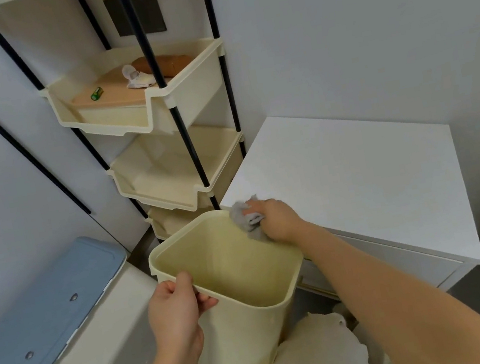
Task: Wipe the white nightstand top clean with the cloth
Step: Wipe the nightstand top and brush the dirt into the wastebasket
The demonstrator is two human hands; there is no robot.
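Note:
The white nightstand top (357, 168) fills the right of the head view, bare and glossy. My right hand (276, 218) grips a crumpled grey cloth (246, 217) at the nightstand's near left corner, where the cloth hangs over the rim of a cream plastic bin (232, 278). My left hand (174, 307) holds that bin by its near rim, lifted against the nightstand's left edge. The bin looks empty inside.
A cream tiered rack (155, 100) with black poles stands left of the nightstand, its top tray holding a brown item, wrappers and a green battery. A blue-lidded white box (48, 315) sits at lower left. White crumpled fabric (318, 353) lies below the bin. Walls are close behind.

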